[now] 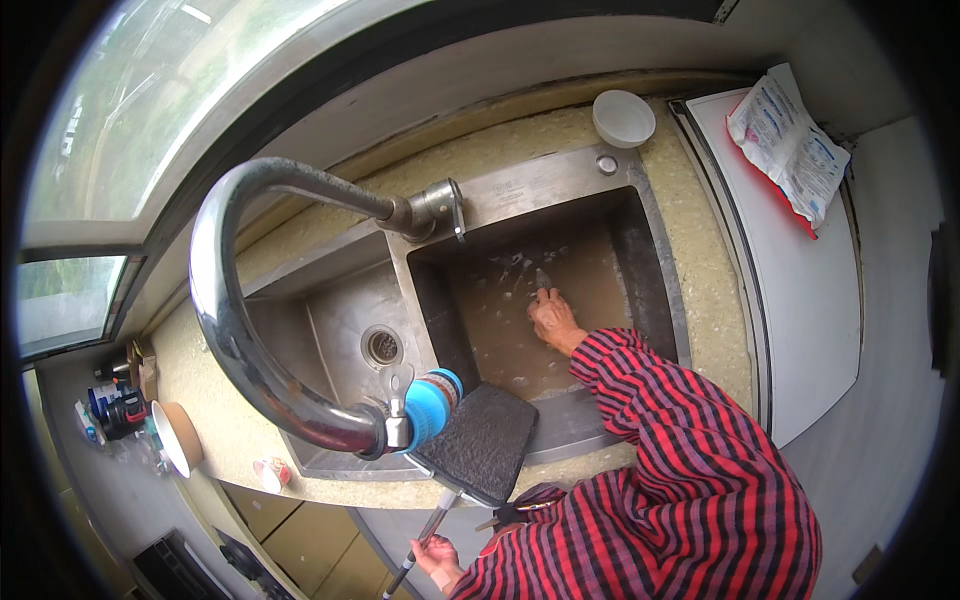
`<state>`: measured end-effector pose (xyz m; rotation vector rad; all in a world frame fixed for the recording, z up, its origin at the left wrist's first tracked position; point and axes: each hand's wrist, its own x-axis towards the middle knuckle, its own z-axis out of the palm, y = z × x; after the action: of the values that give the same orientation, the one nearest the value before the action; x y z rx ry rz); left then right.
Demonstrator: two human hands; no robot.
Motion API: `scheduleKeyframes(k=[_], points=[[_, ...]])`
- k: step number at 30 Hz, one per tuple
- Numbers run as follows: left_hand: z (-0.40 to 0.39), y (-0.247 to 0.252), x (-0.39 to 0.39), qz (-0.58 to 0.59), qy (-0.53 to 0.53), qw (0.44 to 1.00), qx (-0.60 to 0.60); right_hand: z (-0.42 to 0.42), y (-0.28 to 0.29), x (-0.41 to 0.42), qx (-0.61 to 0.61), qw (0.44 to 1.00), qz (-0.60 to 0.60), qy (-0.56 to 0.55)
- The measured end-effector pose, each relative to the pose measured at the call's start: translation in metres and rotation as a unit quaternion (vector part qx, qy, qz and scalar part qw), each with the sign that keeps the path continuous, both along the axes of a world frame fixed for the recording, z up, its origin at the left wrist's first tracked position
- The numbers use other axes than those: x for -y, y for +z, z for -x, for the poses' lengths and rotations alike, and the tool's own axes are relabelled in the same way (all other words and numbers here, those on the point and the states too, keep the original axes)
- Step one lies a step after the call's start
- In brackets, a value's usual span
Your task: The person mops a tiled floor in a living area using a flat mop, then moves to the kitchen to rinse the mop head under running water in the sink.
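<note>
My right hand (553,319) is low in the right basin of the steel double sink (649,225), at the brown, murky water (510,330). A small grey pointed thing (542,279) shows at its fingertips; whether they hold it is unclear. At the counter's front, my left hand (437,561) grips the pole (436,521) of a flat mop. The dark grey mop pad (484,442) rests over the sink's front rim. Above the left basin, beside the pad, the curved chrome faucet (225,300) ends in a blue attachment (429,411).
A white bowl (624,118) stands behind the sink's right corner. To the right, a crumpled package (787,146) lies on a white appliance top (795,300). A small cup (271,474) and a larger tub (178,439) are at the counter's left. The window (150,112) is upper left.
</note>
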<state>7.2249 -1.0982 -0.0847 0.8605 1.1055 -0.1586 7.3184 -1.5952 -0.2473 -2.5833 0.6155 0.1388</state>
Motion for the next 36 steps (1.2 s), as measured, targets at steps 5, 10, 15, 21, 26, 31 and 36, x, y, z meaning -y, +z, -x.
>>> scheduleKeyframes(k=[5, 10, 15, 21, 26, 31, 36], points=[[0.003, -0.011, -0.004, -0.02, -0.001, 1.0, 0.001, -0.005, 0.06, 0.032, 0.038, 0.997, -0.013, -0.059], [0.001, -0.017, -0.009, 0.011, -0.041, 0.999, 0.032, -0.001, 0.032, 0.076, 0.091, 0.968, -0.004, -0.233], [-0.007, -0.018, -0.007, 0.008, -0.05, 0.998, 0.04, -0.016, -0.026, 0.032, 0.12, 0.979, 0.0, -0.163], [0.013, -0.034, -0.024, -0.044, 0.011, 0.999, 0.012, -0.062, -0.007, -0.059, 0.226, 0.955, -0.051, 0.187], [0.003, -0.037, -0.017, -0.048, 0.001, 0.999, -0.013, -0.096, -0.022, 0.0, 0.113, 0.978, -0.12, 0.125], [0.009, -0.036, -0.018, -0.044, 0.004, 0.999, -0.021, -0.039, -0.033, 0.09, 0.012, 0.991, 0.124, -0.041], [0.007, -0.033, -0.019, -0.039, -0.002, 0.999, -0.018, 0.029, -0.018, 0.049, 0.018, 0.958, 0.142, -0.25]])
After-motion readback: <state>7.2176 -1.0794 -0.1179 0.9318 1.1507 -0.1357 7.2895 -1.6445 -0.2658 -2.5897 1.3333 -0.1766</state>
